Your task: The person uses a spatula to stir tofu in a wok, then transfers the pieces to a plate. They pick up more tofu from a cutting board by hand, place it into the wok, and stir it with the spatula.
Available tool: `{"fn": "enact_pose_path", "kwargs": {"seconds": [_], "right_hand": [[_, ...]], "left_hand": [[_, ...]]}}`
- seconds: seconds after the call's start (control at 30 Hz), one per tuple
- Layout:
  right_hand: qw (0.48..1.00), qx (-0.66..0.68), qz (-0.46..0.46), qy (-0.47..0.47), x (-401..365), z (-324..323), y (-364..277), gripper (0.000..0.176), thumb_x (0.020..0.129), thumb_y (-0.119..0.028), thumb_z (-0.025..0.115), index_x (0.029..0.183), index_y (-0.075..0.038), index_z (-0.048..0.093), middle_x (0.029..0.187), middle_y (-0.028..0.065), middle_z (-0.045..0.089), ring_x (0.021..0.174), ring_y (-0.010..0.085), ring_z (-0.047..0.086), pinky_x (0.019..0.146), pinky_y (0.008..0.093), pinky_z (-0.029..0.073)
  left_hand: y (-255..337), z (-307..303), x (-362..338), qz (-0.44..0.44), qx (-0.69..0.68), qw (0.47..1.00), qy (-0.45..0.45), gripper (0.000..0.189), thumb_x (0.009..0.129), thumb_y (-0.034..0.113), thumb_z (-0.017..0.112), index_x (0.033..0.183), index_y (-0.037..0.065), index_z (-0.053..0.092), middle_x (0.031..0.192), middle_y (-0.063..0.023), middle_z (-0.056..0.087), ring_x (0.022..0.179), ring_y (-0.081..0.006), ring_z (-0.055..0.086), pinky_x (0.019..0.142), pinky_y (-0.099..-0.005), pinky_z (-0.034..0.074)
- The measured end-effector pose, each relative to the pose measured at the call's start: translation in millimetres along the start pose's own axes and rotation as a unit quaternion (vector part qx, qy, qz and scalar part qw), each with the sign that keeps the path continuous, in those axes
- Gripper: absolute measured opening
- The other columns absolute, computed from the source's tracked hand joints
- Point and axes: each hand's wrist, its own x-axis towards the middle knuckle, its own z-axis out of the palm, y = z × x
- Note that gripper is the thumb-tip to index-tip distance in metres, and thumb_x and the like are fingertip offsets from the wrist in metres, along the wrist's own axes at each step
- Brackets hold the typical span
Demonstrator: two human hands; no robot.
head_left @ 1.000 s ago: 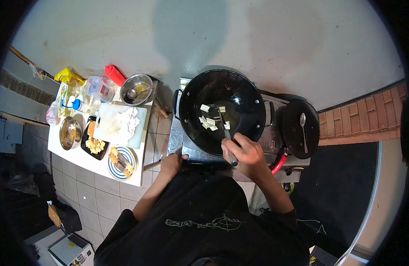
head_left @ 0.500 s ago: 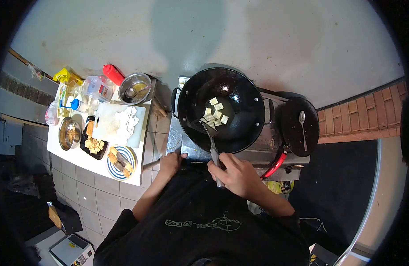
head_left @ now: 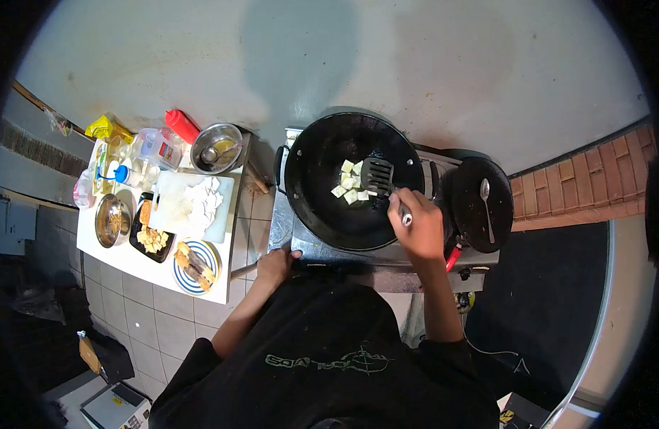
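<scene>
My right hand [head_left: 421, 225] is closed around the handle of a slotted spatula [head_left: 378, 174]. Its dark blade stands in the black wok [head_left: 322, 218], against the right side of a cluster of pale white cubes [head_left: 349, 182], which look like tofu. Oil glistens beneath them. At the stove's front left corner, my left hand [head_left: 274, 267] grips the metal edge of the stove [head_left: 308, 252], its fingers partly hidden and the thumb on top.
Right of the wok, a spoon [head_left: 487, 204] lies on a black pan [head_left: 472, 232] with a red handle. On the left table are a cutting board [head_left: 169, 214] with white paper, a metal bowl [head_left: 216, 132], a black tray [head_left: 138, 236] of fried pieces and a striped plate [head_left: 190, 286].
My right hand has carried the spatula rightward and up, from the cubes' lower left to their right side. The cubes have shifted slightly. My left hand stays in place.
</scene>
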Motion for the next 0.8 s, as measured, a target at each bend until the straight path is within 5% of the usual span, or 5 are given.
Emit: {"fn": "enact_pose_path", "kwargs": {"seconds": [0.37,0.67,0.8], "right_hand": [[0.992,0.095,0.053,0.062,-1.7,30.0,7.7,0.007,0.085,-0.004,0.065,0.088,0.000,0.060,0.078,0.0177,0.063,0.069,0.0354,0.063,0.060,0.0401,0.048],[0.974,0.191,0.123,0.013,-2.6,20.6,-7.6,0.007,0.088,-0.005,0.060,0.086,0.002,0.060,0.076,0.0167,0.063,0.065,0.0261,0.064,0.061,0.0304,0.047],[0.982,0.156,0.096,0.038,-2.7,25.3,-5.0,0.006,0.088,-0.004,0.061,0.086,0.002,0.060,0.075,0.0163,0.062,0.064,0.0282,0.063,0.060,0.0328,0.047]], "left_hand": [[-6.7,11.6,3.6,-0.006,-0.002,1.000,0.023,0.060,0.094,0.059,0.043,0.100,0.005,0.069,0.094,-0.0239,0.068,0.091,-0.0399,0.067,0.081,-0.0514,0.051],[1.1,-2.0,-1.6,0.009,-0.019,1.000,0.007,0.056,0.095,0.057,0.041,0.106,0.008,0.067,0.094,-0.0235,0.068,0.092,-0.0398,0.066,0.081,-0.0515,0.050],[3.0,-6.6,-2.1,-0.002,-0.023,0.999,-0.022,0.056,0.096,0.056,0.040,0.107,0.007,0.066,0.096,-0.0230,0.068,0.092,-0.0396,0.066,0.081,-0.0520,0.050]]}}
